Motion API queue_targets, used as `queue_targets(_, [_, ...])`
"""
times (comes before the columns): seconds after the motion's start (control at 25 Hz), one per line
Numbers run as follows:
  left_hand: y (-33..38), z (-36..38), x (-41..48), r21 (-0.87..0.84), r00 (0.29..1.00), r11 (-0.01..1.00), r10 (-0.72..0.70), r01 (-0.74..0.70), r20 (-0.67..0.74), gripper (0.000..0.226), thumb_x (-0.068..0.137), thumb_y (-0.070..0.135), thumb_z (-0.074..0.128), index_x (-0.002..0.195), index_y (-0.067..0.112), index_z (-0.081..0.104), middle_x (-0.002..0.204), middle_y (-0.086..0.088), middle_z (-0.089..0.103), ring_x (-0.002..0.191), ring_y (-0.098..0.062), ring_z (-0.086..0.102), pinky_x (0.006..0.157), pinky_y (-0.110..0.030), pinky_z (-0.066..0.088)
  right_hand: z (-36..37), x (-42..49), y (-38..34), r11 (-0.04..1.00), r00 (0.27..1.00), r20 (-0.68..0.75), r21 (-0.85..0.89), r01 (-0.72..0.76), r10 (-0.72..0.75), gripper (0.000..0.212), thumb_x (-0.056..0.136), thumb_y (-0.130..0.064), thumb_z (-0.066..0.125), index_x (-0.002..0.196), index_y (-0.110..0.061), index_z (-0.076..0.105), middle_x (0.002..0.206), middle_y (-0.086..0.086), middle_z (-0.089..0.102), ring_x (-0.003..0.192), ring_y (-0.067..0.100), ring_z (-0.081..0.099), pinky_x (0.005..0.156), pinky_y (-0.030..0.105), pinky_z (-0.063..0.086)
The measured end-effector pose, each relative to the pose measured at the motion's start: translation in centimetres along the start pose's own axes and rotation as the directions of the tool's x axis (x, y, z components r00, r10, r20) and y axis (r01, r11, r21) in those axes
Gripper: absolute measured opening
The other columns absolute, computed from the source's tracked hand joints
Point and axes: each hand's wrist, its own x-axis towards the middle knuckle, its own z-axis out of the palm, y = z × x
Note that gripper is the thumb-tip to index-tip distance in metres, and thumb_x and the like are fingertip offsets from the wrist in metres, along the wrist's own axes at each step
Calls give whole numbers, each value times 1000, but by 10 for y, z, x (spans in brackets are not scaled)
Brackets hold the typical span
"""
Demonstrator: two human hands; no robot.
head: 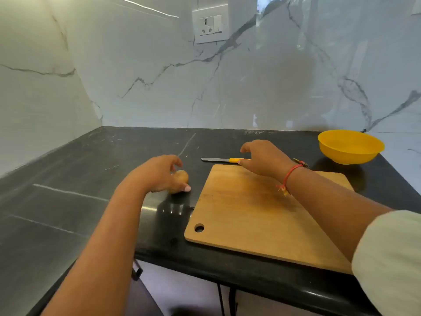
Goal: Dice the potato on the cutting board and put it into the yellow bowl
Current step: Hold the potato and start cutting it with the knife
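Counter (91,201), black with pale veins, under everything. Board (250,220), wooden, lying right of centre, hole at its near left corner. Bowl (350,147), yellow, standing beyond the board's far right corner. Left grip (159,173) curled round the potato. Right grip (264,158) arched open over the knife handle, thumb at the handle, nothing held. Knife (218,159) flat on the counter, just beyond the board's far edge, blade pointing left. Potato (181,179) on the counter, just left of the board.
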Motion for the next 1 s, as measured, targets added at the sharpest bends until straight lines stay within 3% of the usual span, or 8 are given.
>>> queue_targets(0.24, [-13,10,7,-108,999,993,-34,38,32,64,75,35,82,131,29,51,132,1,54,111,-22,53,101,-44,46,7,20,-4,987,991,124,-158,-23,43,44,98,-41,53,136,-19,57,133,5,60,117,26,57,99,37,49])
queue_targets(0.4, [-27,12,11,-235,1000,972,-22,18,-17,50,78,31,80,124,29,59,122,2,60,109,-20,56,100,-45,47,15,31,2,989,990,139,-149,-12,33,31,97,-40,55,116,-21,70,108,4,70,94,21,63,89,36,54])
queue_targets(0.52, [-23,16,11,-452,993,889,29,-79,-118,35,81,29,77,115,25,66,107,3,67,101,-17,63,96,-40,51,17,40,2,982,986,154,-185,-26,55,27,95,-40,58,103,-19,72,92,3,69,85,21,63,85,37,56])
queue_targets(0.64, [4,20,13,-625,978,754,130,-203,-161,31,84,30,75,114,26,67,103,5,72,98,-12,68,92,-33,55,21,41,4,968,996,78,-248,-29,50,27,98,-33,54,104,-12,69,92,8,66,82,23,62,77,35,54])
queue_targets(0.8, [61,39,28,-638,933,695,343,-331,-111,48,75,17,84,118,28,65,109,11,70,100,-6,66,92,-31,55,-3,18,18,989,988,-62,-44,-142,139,23,100,-26,49,87,-9,60,80,8,57,68,22,54,52,29,35])
queue_targets(0.88, [87,51,38,-599,899,698,430,-392,-87,57,71,10,86,120,27,62,113,14,69,102,0,64,92,-28,54,-22,-2,30,957,959,-95,142,-253,267,26,100,-19,45,80,-7,57,79,11,63,71,26,60,53,34,42])
queue_targets(0.96, [104,60,46,-585,878,698,477,-413,-51,62,70,8,87,121,29,60,116,16,68,104,4,62,91,-24,53,-33,-30,38,834,912,-45,423,-353,409,23,98,-17,44,87,-3,60,86,11,66,74,23,62,64,37,53])
queue_targets(1.0, [109,64,50,-583,872,698,489,-416,-38,62,69,9,87,120,31,60,116,17,68,106,4,61,92,-23,51,-35,-46,39,751,892,29,527,-397,451,22,98,-17,44,90,-4,59,86,11,64,71,18,60,63,34,51])
